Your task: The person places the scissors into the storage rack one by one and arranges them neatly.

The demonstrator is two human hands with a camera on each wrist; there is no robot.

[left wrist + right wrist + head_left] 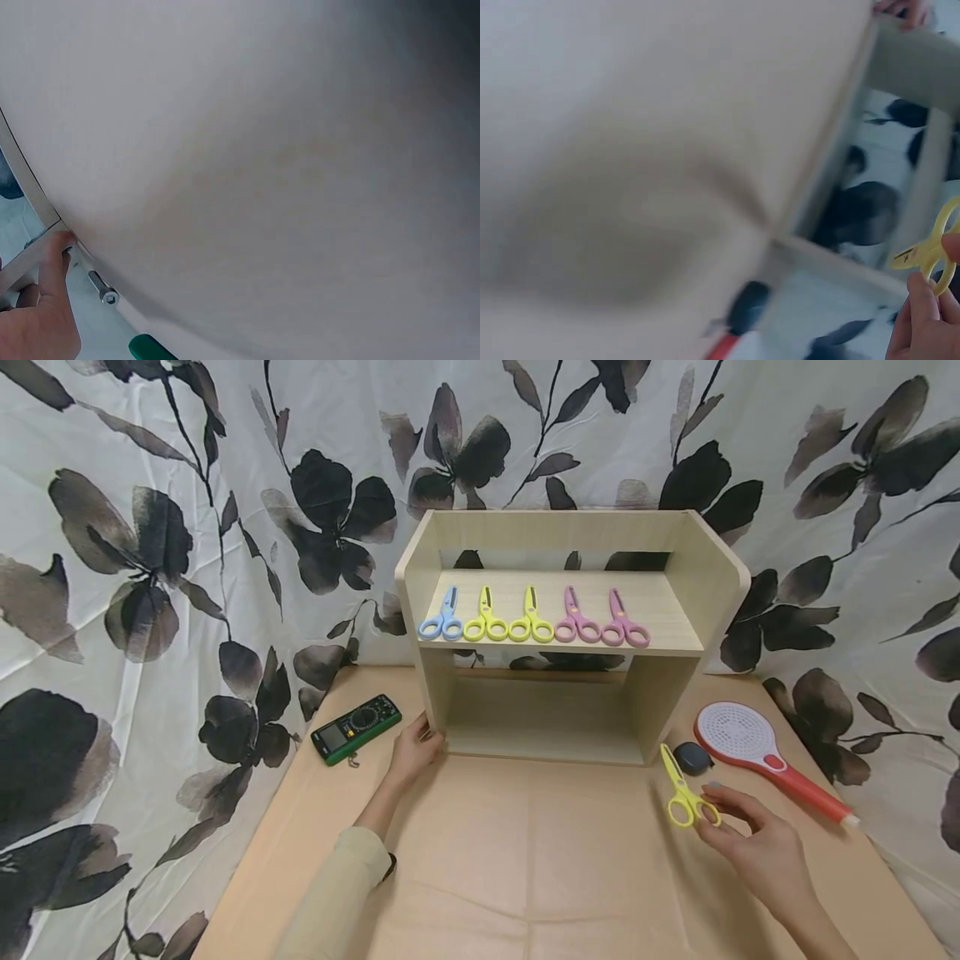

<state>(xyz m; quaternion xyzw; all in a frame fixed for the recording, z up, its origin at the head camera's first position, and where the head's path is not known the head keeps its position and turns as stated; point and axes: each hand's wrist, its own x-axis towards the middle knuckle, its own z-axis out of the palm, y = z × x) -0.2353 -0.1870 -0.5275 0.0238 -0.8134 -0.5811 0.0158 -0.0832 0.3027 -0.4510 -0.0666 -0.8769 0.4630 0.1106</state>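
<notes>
My right hand [757, 843] pinches a pair of yellow scissors [681, 788] by a handle loop, blades pointing up and away, at the right of the wooden shelf [540, 649]. In the right wrist view the thumb and fingers hold these scissors [931, 251] at the loops. My left hand [417, 752] grips the bottom front corner of the shelf's left side; the left wrist view shows bent fingers [54, 274] at the panel's edge. Lined up on the upper board are blue scissors [447, 614], two yellow pairs [486, 617] and two pink pairs [576, 617].
Left of the shelf lies a green and black multimeter [356, 729]. To the right are a small dark rounded object [692, 758] and a red and white paddle-shaped brush [738, 732]. Floral cloth [247, 527] hangs behind the table [525, 860].
</notes>
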